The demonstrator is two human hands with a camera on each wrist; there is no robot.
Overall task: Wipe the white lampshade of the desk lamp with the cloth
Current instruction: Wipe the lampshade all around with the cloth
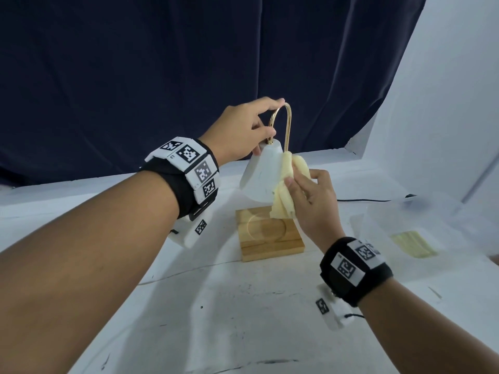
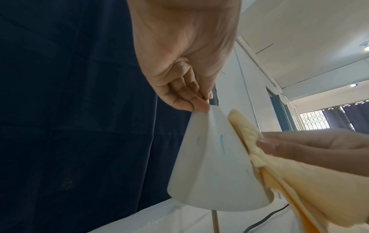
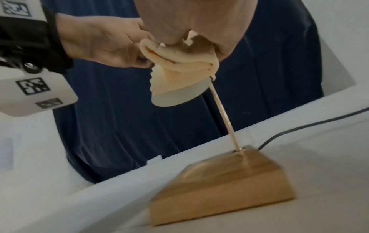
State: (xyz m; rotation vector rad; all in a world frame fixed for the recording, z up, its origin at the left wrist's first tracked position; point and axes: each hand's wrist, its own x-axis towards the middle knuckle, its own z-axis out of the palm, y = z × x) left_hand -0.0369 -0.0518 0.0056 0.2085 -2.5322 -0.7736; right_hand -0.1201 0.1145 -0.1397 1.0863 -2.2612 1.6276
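Note:
The desk lamp has a white cone lampshade (image 1: pixel 258 175), a gold arched stem (image 1: pixel 289 122) and a square wooden base (image 1: pixel 270 238). My left hand (image 1: pixel 266 125) grips the stem right above the shade's top, and its fingertips (image 2: pixel 199 105) pinch there. With my right hand (image 1: pixel 302 184) I hold a folded pale yellow cloth (image 1: pixel 286 182) and press it on the shade's right side. In the left wrist view the cloth (image 2: pixel 279 173) lies flat against the lampshade (image 2: pixel 209 165), which shows faint blue marks. The right wrist view has the cloth (image 3: pixel 179 63) covering most of the lampshade (image 3: pixel 177 97).
A black cable (image 1: pixel 364 200) runs from the lamp to the right along the white table (image 1: pixel 243 306). A clear plastic bag holding another yellow cloth (image 1: pixel 413 244) lies at the right. A dark blue curtain (image 1: pixel 189 63) hangs behind, and a white wall (image 1: pixel 445 103) stands on the right.

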